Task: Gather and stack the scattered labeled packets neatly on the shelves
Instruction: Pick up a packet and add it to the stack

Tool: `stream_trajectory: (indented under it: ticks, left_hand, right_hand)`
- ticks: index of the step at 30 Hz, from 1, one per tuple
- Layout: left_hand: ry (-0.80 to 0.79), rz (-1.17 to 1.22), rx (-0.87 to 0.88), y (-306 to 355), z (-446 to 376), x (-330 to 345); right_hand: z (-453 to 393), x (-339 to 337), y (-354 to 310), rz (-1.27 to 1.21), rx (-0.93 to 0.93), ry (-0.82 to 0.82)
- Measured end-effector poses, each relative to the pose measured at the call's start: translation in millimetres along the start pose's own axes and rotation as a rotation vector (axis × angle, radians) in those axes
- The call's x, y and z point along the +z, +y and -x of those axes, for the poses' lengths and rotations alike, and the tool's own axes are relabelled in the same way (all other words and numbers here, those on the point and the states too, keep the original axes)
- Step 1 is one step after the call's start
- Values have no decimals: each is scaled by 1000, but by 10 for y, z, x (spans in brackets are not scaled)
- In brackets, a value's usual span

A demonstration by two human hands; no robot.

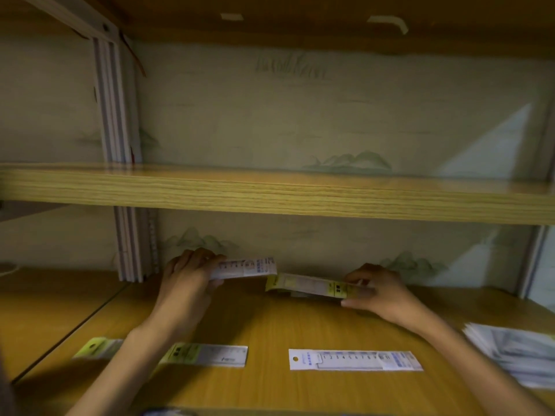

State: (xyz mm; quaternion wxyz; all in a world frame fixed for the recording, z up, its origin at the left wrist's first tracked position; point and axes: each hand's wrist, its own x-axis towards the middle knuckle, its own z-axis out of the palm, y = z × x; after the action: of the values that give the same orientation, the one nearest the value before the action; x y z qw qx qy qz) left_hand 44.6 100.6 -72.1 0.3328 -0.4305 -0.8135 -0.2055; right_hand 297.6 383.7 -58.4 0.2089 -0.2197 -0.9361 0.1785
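My left hand (187, 273) grips one end of a white-labelled packet (244, 268), fingers curled over its top edge and thumb under it, holding it up near the back of the lower shelf (270, 328). My right hand (377, 291) pinches the right end of a small stack of yellow-headed packets (309, 286), fingers on top and thumb below, with the stack tilted and its left end just below the white packet's right end. Whether the two touch I cannot tell.

The lower shelf is smooth wood-grain board in a warm orange-brown tone. Lying flat on it near the front edge are three long, thin, glossy rectangular packets: a yellow-headed packet (99, 347) partly hidden by my left forearm, a second yellow-headed one (210, 354) just right of that arm, and a white packet with a ruler scale (356, 360) further right. A fanned pile of pale packets (519, 352) sits at the far right.

Above, the upper shelf (270, 196) is a thick board with a pale striped wood edge. The back wall (300, 115) carries pale wallpaper with faint green hills, and a ribbed grey metal upright (115, 115) stands at the left.
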Motion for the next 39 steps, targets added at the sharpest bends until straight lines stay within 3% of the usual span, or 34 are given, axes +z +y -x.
stream_trajectory:
  ticks: [6, 13, 19, 33, 36, 39]
  left_hand:
    - [-27, 36, 5, -48, 5, -339]
    - [-30, 20, 63, -96, 41, -701]
    - [-137, 54, 56, -321, 132, -857]
    - [-224, 101, 12, -473, 367, -758]
    - [-214, 80, 4, -460, 356, -733]
    - [-224, 57, -5, -412, 337, -722]
  right_hand:
    - [181, 162, -466, 27, -62, -30]
    - [189, 695, -1419, -127, -250, -89]
    - [146, 979, -1963, -64, -324, -130]
    - [171, 1232, -1944, -51, -273, -270]
    - [201, 1050, -1836, -37, -262, -215]
    - [232, 715, -1663, 2, -254, -47]
